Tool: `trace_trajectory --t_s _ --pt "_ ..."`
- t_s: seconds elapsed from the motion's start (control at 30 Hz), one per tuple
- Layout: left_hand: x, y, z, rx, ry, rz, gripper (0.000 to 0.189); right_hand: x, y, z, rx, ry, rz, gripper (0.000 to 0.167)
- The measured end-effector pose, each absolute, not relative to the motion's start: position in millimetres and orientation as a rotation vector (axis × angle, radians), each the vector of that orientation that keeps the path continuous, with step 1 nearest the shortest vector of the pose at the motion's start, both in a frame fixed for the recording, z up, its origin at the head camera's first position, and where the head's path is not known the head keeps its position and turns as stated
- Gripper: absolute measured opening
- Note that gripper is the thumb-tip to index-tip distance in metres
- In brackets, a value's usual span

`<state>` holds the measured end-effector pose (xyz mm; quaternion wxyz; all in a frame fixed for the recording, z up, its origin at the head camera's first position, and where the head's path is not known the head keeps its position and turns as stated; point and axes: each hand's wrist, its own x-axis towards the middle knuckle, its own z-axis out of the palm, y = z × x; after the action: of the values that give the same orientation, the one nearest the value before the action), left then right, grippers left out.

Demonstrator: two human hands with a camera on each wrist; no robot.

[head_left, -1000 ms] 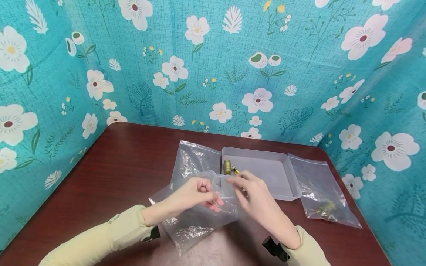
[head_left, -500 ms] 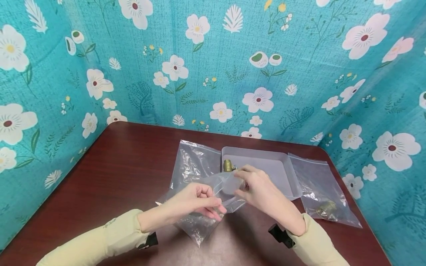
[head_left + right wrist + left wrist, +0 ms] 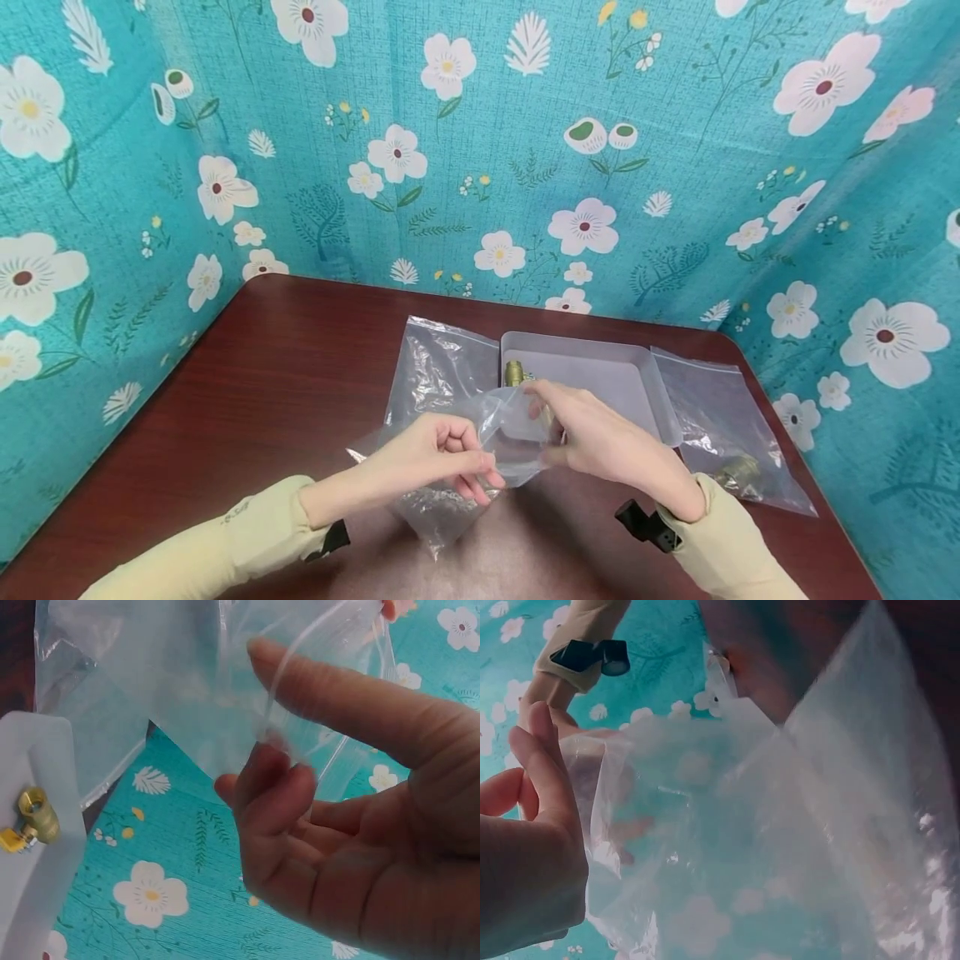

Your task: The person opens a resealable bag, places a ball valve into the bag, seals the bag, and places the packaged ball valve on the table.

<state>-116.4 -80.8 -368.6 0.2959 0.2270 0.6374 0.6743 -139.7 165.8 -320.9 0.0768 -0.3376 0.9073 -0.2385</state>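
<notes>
A clear plastic zip bag (image 3: pixel 435 518) is held up between both hands, its mouth spread apart. My left hand (image 3: pixel 442 454) pinches the near left part of the bag's rim with thumb and fingers. On the other side, my right hand (image 3: pixel 600 433) is at the mouth with thumb and fingers well apart, stretching the film. In the right wrist view the thumb (image 3: pixel 337 701) overlaps the bag's seal strip and the fingers bend below it. A brass ball valve (image 3: pixel 41 814) with a yellow handle lies in the grey tray (image 3: pixel 663 392).
Another clear zip bag (image 3: pixel 435 358) lies flat left of the tray. To the right, a zip bag (image 3: pixel 697 417) contains a brass fitting (image 3: pixel 738 475). All lie on a dark red-brown table (image 3: pixel 300 367), with a flowered teal curtain (image 3: pixel 480 167) around it.
My right hand has shifted slightly right, its thumb and fingers spreading wider as the bag's mouth opens. The bag's lower corner has swung right and rides higher. My left hand has barely moved.
</notes>
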Motion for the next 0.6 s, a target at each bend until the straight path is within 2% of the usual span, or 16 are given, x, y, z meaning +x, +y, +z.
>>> trace_trajectory --t_s 0.17,0.23,0.4,0.47,0.6 --pt "-117 -82 -369 0.607 1.687 1.797 0.034 -136 167 -315 -1.059 2.778 -0.629 0.086" --pt "-117 -82 -369 0.586 1.678 1.829 0.033 -137 168 -315 -1.148 2.775 -0.618 0.078" --pt "-118 -85 -368 0.548 1.662 1.905 0.022 -144 170 -315 -1.277 2.699 -0.688 0.047" --pt "-119 -86 -366 0.563 1.678 1.892 0.023 -144 171 -314 -1.252 2.681 -0.699 0.047" --pt "-124 -92 -363 0.603 1.817 1.827 0.027 -144 171 -309 -1.202 2.662 -0.670 0.057"
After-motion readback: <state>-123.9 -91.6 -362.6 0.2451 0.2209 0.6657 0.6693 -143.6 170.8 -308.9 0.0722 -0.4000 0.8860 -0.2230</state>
